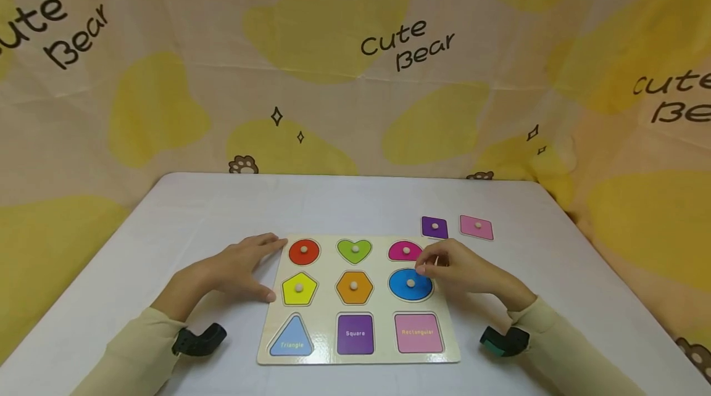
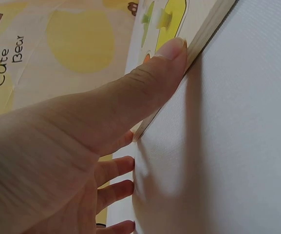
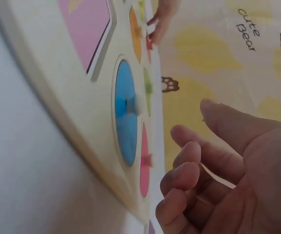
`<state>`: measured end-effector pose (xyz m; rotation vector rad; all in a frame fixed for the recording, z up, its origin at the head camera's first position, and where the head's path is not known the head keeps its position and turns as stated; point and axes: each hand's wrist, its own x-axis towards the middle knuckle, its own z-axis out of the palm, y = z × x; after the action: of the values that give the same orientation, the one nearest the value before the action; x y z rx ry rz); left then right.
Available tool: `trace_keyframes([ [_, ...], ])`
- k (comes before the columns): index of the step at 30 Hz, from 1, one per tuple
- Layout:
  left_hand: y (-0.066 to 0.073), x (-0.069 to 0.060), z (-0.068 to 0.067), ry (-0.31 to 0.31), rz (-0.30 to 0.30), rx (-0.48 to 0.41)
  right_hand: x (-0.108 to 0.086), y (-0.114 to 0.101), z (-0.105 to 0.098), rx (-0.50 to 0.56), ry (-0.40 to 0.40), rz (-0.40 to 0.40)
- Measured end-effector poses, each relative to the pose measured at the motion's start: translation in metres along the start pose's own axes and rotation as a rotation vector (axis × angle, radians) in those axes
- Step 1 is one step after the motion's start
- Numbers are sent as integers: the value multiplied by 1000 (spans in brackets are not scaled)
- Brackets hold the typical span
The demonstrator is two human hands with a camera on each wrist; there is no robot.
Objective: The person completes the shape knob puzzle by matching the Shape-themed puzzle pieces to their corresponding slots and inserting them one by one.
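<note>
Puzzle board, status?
Left hand touching puzzle board at left edge; right hand empty, near blue oval. Six pieces in, three bottom slots unfilled. Purple square, pink rectangle loose at far right; nothing seen blocking slots.

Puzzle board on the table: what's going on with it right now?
A person's left hand steadies the left edge of the puzzle board, while their right hand, holding nothing, hovers by the blue oval. The two far rows have their knobbed pieces in. In the near row, the triangle slot, square slot and rectangle slot are unfilled. A purple piece and a pink piece lie beyond the board's far right corner.
</note>
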<state>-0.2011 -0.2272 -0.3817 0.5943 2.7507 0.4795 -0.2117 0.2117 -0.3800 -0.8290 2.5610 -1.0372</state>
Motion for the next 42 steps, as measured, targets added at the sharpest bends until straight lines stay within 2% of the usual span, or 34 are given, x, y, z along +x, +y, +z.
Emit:
trace_keyframes([
  [7, -1, -2, 0, -1, -4, 1, -20, 13, -14, -29, 47, 34],
  [18, -1, -1, 1, -6, -24, 1, -61, 22, -45, -46, 111, 83],
  [25, 2, 0, 2, -15, -49, 1, -91, 37, -58, -69, 142, 75],
  [28, 3, 0, 1, -15, -49, 3, -105, 50, -63, -10, 103, 54],
  [34, 4, 2, 2, -13, -41, 3, -134, 79, -71, 185, -8, -9],
  [42, 2, 2, 2, -2, -47, 6, -158, 99, -80, 357, -133, -49],
])
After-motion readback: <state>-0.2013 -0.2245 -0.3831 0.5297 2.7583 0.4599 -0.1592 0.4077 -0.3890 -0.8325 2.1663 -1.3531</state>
